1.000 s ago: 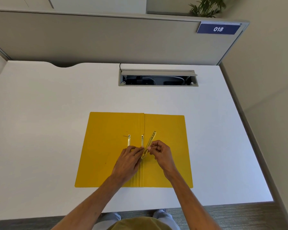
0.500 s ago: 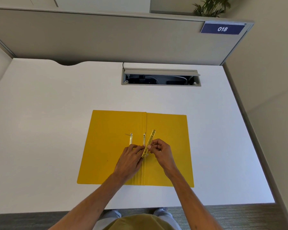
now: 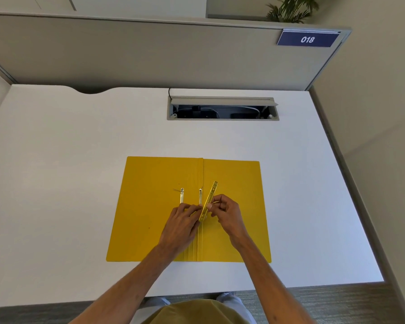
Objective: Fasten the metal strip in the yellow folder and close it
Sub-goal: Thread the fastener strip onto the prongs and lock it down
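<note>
While the yellow folder (image 3: 150,206) lies open and flat on the white desk (image 3: 56,183), you hold the metal strip (image 3: 209,201) tilted just above its centre fold. Your right hand (image 3: 227,212) pinches the strip near its middle between thumb and fingertips. Your left hand (image 3: 181,224) rests on the folder beside the fold, fingers touching the strip's lower end. Two thin metal prongs (image 3: 181,195) stand up from the folder just left of the strip.
</note>
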